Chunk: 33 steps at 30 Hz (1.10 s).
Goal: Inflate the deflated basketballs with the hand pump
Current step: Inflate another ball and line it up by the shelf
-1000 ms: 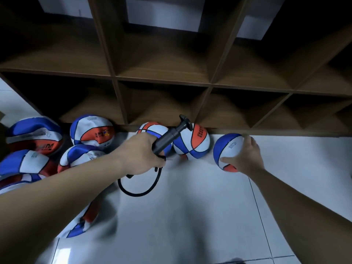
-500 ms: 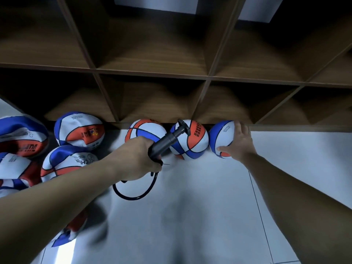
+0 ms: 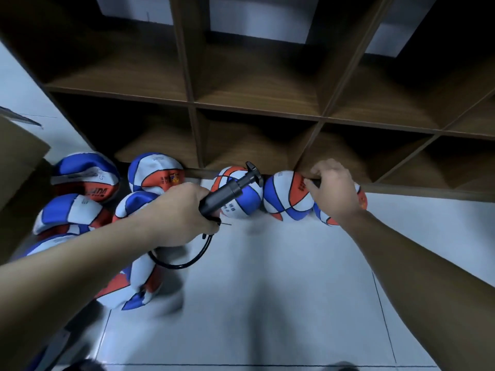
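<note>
Person stands over white tiled floor (image 3: 281, 303), facing dark wooden cubby shelving (image 3: 257, 111). Left hand (image 3: 184, 212) wrapped round barrel of black plastic hand pump (image 3: 227, 190), fingers curled tight on it; T-handle points up and away toward the shelf, black rubber hose (image 3: 184, 259) hangs in a loop beneath the fist, thin needle tip juts out just beside the knuckles. Held that way, presumably, to keep the pump ready while the other hand deals with a ball.

Right hand (image 3: 333, 190) rests on top of round red, white and blue basketball at the right end of the row (image 3: 360, 198), fingers bent over it, pressing it to the shelf base; seemingly parking it so it won't roll. Two more round balls (image 3: 284, 202) sit in line to its left, touching.

Flattened, caved-in basketballs (image 3: 85, 178) lie heaped at left, beside a brown cardboard box (image 3: 18, 153); these look yet to be pumped
</note>
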Motion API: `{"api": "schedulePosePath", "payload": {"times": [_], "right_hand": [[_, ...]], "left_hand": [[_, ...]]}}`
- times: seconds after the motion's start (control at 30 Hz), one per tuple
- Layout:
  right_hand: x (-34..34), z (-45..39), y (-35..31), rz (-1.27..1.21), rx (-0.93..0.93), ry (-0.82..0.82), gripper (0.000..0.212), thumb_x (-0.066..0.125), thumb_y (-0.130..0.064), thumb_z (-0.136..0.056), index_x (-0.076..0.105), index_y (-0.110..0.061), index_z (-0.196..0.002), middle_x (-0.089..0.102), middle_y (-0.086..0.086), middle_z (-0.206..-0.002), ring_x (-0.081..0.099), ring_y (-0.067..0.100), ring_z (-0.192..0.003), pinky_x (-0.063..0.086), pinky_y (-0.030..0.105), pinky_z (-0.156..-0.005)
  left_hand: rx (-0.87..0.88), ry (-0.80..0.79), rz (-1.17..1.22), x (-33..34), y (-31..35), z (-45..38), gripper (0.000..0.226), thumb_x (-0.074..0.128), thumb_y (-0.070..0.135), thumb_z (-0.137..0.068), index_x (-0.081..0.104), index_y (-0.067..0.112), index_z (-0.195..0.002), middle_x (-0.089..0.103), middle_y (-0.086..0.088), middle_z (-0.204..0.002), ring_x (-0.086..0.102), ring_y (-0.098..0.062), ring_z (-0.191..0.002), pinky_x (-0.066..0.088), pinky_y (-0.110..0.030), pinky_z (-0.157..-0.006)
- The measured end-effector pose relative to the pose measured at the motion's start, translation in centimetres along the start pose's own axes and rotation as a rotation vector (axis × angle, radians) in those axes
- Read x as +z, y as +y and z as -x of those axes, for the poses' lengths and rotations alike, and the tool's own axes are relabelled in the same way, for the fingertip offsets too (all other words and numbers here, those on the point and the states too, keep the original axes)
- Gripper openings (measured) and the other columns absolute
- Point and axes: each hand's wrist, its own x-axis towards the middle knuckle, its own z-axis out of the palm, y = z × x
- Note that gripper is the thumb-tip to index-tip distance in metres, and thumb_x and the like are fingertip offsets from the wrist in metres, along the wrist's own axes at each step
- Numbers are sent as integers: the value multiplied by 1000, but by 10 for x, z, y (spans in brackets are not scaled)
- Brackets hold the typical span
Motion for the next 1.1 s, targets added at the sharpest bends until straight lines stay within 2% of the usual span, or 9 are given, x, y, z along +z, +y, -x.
{"api": "schedulePosePath", "payload": {"times": [0.07,0.13,0.3,0.5,0.63,0.73,0.87,0.97,1.1], "right_hand": [[-4,11,-46,-57,-83,38,16,76,-25,-92,64,-15,-90,61,4,-91,59,29,-87,51,46,-82],[-1,32,-93,-112,-142,24,18,74,-29,-94,62,-16,-89,59,1,-90,57,27,-85,49,43,-81],[24,96,-208,-210,-297,-188,23,72,-39,-95,66,-18,-101,64,1,-100,61,28,-98,47,43,-89],[52,154,-302,-320,-324,-444,42,71,-50,-94,65,-16,-118,66,9,-113,64,34,-102,53,42,-86],[74,163,-338,-367,-255,-586,72,76,-51,-92,53,-13,-148,57,10,-143,59,33,-126,50,40,-104],[86,161,-354,-424,-168,-658,76,78,-42,-95,42,-10,-154,43,9,-159,48,31,-141,39,36,-115],[104,156,-361,-527,-44,-710,71,81,-36,-92,42,-12,-145,44,6,-155,49,33,-138,37,37,-109],[117,161,-359,-602,54,-736,87,84,-27,-87,35,-10,-157,44,11,-159,41,32,-148,32,30,-115],[130,171,-352,-597,99,-698,117,92,-52,-53,42,-22,-155,49,5,-151,43,29,-140,36,31,-111]], "left_hand": [[-20,16,-30,-10,-18,23,21,87,34,-79,69,25,-83,68,5,-70,67,-15,-67,55,-35,-62],[-37,30,-50,-20,-35,46,21,87,34,-78,69,24,-84,69,3,-69,67,-17,-66,56,-36,-62],[-103,89,-64,-38,-71,94,28,86,28,-79,59,21,-76,62,-1,-67,62,-23,-62,40,-29,-51],[-193,115,-98,-43,-103,119,18,80,19,-83,63,16,-84,67,-9,-78,63,-23,-64,42,-29,-51],[-248,145,-134,-44,-126,127,16,78,16,-83,63,18,-87,67,-7,-82,66,-23,-68,46,-29,-51],[-274,151,-168,-44,-140,130,16,76,14,-85,62,21,-88,67,-5,-83,66,-22,-70,44,-29,-52],[-303,149,-155,-44,-154,129,14,74,13,-87,67,21,-95,70,-5,-83,69,-23,-72,54,-32,-57],[-314,166,-157,-46,-160,126,15,75,15,-87,66,23,-97,68,-4,-83,68,-23,-72,52,-32,-57],[-298,170,-179,-46,-164,122,15,76,18,-87,66,25,-97,67,-2,-82,66,-22,-73,47,-31,-57]]}}
